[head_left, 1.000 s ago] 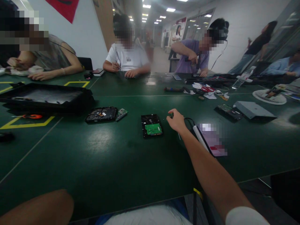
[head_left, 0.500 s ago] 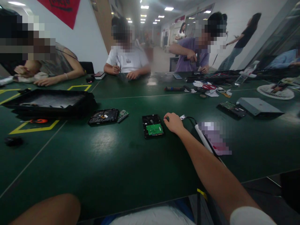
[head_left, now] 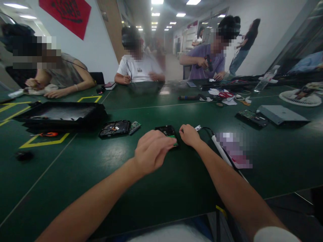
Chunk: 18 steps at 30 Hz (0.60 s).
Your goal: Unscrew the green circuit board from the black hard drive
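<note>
A hard drive (head_left: 165, 129) lies on the green table in front of me, its green circuit board partly covered by my left hand. My left hand (head_left: 152, 151) hangs over the drive's near left side, fingers bunched and pointing right; whatever they may pinch is hidden. Just right of the drive, my right hand (head_left: 189, 135) rests low at the table with its fingers curled together. A dark speck shows at its fingertips, too small to name. Left of the drive are an opened hard drive (head_left: 114, 129) and a small loose circuit board (head_left: 135, 127).
A black tray-like housing (head_left: 63, 112) stands at left, with an orange-handled screwdriver (head_left: 50, 134) near it. A white power bank-like bar with a cable (head_left: 222, 151) lies by my right forearm. Another drive (head_left: 252, 118) and a grey metal box (head_left: 282, 114) sit at right. Several people work across the table.
My left arm has come in from the lower left, and its hand is now over the hard drive. My right hand stays beside the drive. The view has shifted slightly.
</note>
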{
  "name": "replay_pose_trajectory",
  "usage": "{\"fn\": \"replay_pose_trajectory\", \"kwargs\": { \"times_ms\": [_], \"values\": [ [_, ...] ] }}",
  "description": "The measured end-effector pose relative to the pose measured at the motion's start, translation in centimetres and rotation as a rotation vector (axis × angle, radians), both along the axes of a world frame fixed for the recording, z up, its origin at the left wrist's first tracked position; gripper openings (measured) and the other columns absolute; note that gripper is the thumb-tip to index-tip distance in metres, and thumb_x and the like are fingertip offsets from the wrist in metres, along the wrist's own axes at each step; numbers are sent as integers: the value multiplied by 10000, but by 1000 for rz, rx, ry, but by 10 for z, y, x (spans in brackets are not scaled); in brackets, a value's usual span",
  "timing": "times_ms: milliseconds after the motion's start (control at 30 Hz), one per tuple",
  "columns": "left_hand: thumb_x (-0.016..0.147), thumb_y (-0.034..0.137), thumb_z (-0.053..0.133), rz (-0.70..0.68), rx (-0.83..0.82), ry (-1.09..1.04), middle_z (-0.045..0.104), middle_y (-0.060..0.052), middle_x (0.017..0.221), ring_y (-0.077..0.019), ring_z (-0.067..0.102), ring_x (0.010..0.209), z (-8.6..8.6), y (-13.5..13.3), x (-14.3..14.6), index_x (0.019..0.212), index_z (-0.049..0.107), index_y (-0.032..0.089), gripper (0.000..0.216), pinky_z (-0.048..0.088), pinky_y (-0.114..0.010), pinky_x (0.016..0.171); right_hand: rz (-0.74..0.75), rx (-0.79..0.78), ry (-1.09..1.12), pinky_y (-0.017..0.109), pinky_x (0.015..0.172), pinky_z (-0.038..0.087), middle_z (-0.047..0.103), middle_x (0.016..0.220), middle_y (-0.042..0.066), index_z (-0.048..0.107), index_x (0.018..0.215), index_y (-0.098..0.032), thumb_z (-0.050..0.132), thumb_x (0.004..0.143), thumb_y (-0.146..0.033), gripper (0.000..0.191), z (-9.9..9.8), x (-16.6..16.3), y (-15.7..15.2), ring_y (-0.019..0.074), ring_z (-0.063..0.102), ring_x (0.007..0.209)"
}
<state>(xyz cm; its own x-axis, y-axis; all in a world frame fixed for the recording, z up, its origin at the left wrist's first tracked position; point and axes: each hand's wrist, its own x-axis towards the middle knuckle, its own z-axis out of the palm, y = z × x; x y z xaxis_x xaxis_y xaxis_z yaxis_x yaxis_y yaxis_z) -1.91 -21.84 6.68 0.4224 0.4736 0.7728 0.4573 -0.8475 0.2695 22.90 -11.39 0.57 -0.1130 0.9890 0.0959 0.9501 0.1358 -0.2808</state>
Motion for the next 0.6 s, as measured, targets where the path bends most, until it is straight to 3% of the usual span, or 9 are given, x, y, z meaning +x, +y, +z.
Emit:
{"fn": "replay_pose_trajectory", "kwargs": {
  "times_ms": [133,200,267,400,600],
  "values": [
    [1099,438,459,96,-169,87,721,-59,885,-202,689,832,-31,47,3,1002,672,211,326,575,-361,796,9,0,-10,351,916,489,691,1098,133,708,1053,-168,564,1023,-232,160,0,2,-2,246,678,1023],
    [1062,515,511,94,-246,191,725,-103,1070,-252,691,1015,-48,61,-1,1100,668,211,344,571,-426,936,16,-1,-13,351,920,487,693,1096,129,706,1052,-170,558,1027,-233,162,2,2,-2,243,678,1024],
    [1005,586,584,99,-290,231,662,-158,1326,-311,615,1264,-59,67,-8,1315,608,198,497,517,-496,1092,23,-1,-17,354,918,487,695,1101,130,704,1060,-172,550,1028,-232,168,3,2,-3,247,678,1032],
    [942,694,617,40,-367,335,495,-198,1577,-358,464,1478,-67,69,-16,1540,442,177,809,403,-552,1236,44,-4,-31,355,909,490,700,1118,133,700,1063,-174,539,1033,-239,176,4,1,-4,251,683,1035],
    [894,723,648,81,-375,422,462,-198,1623,-380,421,1529,-68,66,-16,1599,381,179,930,346,-566,1279,18,-21,-22,375,866,494,703,1168,150,669,1090,-182,496,1046,-259,194,3,-3,-5,284,694,1059]
  ]
}}
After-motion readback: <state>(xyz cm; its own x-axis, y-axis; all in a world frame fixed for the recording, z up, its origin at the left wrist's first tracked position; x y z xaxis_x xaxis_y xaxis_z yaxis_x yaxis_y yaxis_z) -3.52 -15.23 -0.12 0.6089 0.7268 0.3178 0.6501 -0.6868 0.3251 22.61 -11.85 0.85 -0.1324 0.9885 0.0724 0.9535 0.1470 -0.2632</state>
